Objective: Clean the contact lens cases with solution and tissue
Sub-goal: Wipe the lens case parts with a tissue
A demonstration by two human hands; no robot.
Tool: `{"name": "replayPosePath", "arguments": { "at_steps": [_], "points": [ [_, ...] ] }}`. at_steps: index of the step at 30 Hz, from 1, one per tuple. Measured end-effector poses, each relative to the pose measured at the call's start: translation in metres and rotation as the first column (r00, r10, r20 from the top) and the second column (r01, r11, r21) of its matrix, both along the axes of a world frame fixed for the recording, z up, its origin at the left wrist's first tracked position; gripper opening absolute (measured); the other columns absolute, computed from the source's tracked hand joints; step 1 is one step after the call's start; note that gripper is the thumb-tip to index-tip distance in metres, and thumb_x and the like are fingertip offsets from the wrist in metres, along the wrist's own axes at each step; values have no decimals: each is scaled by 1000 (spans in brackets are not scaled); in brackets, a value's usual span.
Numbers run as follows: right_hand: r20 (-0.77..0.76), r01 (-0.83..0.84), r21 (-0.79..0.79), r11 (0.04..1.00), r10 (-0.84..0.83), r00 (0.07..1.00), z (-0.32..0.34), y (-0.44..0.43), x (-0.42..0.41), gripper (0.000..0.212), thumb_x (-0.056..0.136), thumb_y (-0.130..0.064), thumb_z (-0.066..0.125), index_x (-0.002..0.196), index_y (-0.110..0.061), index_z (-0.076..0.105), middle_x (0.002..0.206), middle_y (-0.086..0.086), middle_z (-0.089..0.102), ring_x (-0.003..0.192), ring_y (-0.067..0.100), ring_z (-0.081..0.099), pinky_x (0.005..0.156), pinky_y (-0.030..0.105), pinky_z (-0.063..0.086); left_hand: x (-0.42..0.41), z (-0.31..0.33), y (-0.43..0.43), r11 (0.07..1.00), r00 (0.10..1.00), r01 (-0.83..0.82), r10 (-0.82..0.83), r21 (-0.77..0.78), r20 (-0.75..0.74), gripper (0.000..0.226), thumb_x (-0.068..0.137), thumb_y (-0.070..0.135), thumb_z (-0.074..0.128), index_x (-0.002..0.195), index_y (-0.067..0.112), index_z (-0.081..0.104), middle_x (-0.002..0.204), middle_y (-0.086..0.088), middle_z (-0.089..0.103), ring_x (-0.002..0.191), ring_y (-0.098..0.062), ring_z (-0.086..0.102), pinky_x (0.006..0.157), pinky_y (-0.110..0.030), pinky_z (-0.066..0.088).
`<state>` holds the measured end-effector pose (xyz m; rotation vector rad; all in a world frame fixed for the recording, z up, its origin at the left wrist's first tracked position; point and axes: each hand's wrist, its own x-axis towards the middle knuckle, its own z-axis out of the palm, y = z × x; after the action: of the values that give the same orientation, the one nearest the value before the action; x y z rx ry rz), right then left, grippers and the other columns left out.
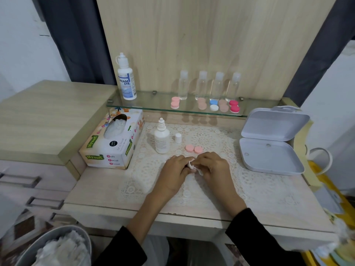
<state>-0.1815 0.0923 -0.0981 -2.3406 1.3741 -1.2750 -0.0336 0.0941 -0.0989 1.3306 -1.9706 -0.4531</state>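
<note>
Left hand and right hand together, fingers curled, pinching tissue

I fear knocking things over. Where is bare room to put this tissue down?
Free: the lace mat between the right hand and the white box; the desk front between the tissue box and the left hand; the glass shelf between the big bottle and the leftmost pink case. Crowded: around the small bottle, cap and pink lids; the shelf's right half.
</note>
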Motion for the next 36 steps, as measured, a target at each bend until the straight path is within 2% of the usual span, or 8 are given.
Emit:
{"name": "replayPosePath", "arguments": {
  "at_steps": [4, 7, 11, 15, 18, 22, 28, 36],
  "points": [
    [54, 42, 22, 999, -43, 998, 0, -2, -3, 26, 67, 12, 72, 81, -10, 75, 78, -4, 64, 74, 13, 61, 65, 17, 46, 0, 0, 1, 1000, 1000, -8, 8, -1, -1, 18, 88, 25, 63, 102, 15, 67, 73, 9, 49, 74, -12, 43, 66, -18, 27],
    [78, 79, 53, 995, -83, 994, 2, 0, -8, 31, 64, 15, 66, 80, -10, 74, 77, -5, 61, 71, 10, 59, 63, 15, 43, 0, 0, 1, 999, 999, -40, 40, 13, 5, 30, 88, 28, 63, 114, 14, 65, 78, 9, 50, 79, -14, 44, 71, -21, 27],
    [112, 78, 69, 995, -86, 990, 7, 7, -12, 26, 68, 3, 53, 80, -8, 73, 78, -8, 59, 70, 8, 60, 63, 14, 45, 0, 1, 2, 1000, 999, -29, 29, 2, 12, 28, 89, 28, 62, 115, 20, 66, 78, 8, 51, 79, -14, 44, 72, -22, 26],
    [101, 118, 64, 991, -124, 987, 2, 8, -19, 29, 66, 15, 60, 78, -8, 71, 76, -7, 58, 69, 2, 56, 62, 6, 36, 0, 0, 2, 1000, 1000, -22, 22, -3, -4, 26, 88, 28, 63, 113, 21, 67, 76, 5, 55, 77, -16, 47, 70, -14, 28],
    [106, 124, 75, 989, -132, 986, 0, 10, -19, 32, 64, 20, 61, 77, -8, 69, 77, -5, 58, 70, -2, 54, 63, 5, 35, 1, -2, 2, 1000, 1000, -31, 31, -1, -4, 28, 88, 29, 63, 115, 22, 66, 79, 1, 59, 78, -17, 48, 70, -19, 29],
    [111, 105, 102, 989, -116, 987, 0, 14, -16, 35, 65, 20, 57, 75, -13, 61, 78, -8, 50, 68, 4, 50, 60, 7, 33, 0, -1, 3, 999, 999, -34, 35, 17, -6, 28, 88, 29, 63, 116, 24, 66, 78, 1, 58, 79, -16, 47, 71, -15, 28],
    [84, 125, 115, 985, -135, 987, -1, 16, -16, 42, 69, 17, 54, 74, -24, 48, 75, -13, 45, 65, 5, 45, 55, 11, 31, 0, -1, 4, 999, 999, -42, 42, 24, -1, 28, 88, 28, 64, 116, 27, 65, 79, 2, 58, 80, -15, 47, 73, -23, 30],
    [92, 189, 160, 969, -205, 974, -7, 11, -19, 34, 75, 12, 57, 78, -22, 51, 80, -9, 52, 73, 5, 50, 59, 16, 35, 0, 1, 6, 999, 999, -40, 40, 19, -4, 27, 88, 29, 63, 115, 27, 65, 79, 7, 53, 80, -15, 48, 74, -24, 33]
  ]
}}
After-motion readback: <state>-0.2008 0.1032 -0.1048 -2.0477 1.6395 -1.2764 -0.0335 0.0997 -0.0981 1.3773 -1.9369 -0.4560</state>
